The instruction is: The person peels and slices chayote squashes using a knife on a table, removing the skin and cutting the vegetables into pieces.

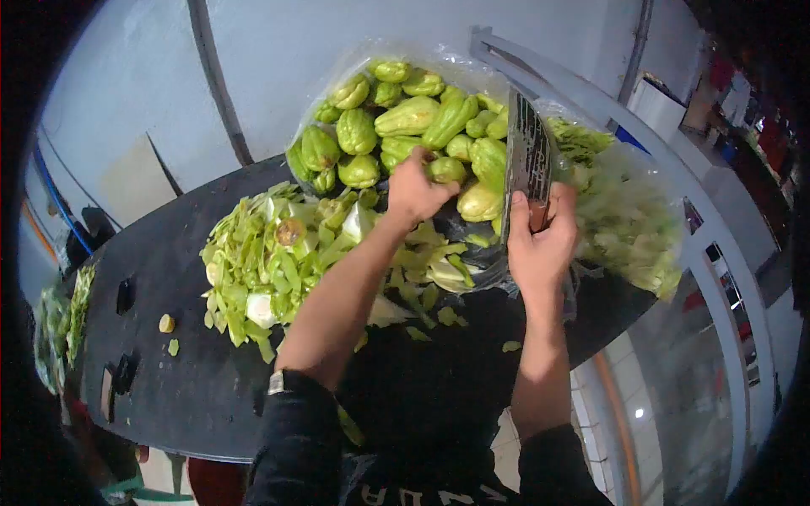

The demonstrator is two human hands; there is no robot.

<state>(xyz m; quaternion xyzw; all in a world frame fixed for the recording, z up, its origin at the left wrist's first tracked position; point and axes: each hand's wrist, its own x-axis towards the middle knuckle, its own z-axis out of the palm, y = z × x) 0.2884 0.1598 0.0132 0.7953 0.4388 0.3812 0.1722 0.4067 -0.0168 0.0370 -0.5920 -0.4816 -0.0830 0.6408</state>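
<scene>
Green chayotes (407,116) fill a clear plastic bag (312,105) lying open at the back of the dark table. My left hand (415,192) reaches to the front of the heap, its fingers closed around a small chayote (445,170). A wide-bladed cleaver (529,143) stands upright in my right hand (544,240), which is closed on its brown handle. The blade is just right of the chayotes. Below my left hand, a pile of green peelings (253,270) with pale cut pieces covers the middle of the table.
At the right, a clear bag (633,219) holds pale green leafy matter or peelings, partly blurred. A grey metal rail (700,244) curves along that side. Small dark objects (125,295) and a cut yellowish piece (167,323) lie on the table (194,396) at the left.
</scene>
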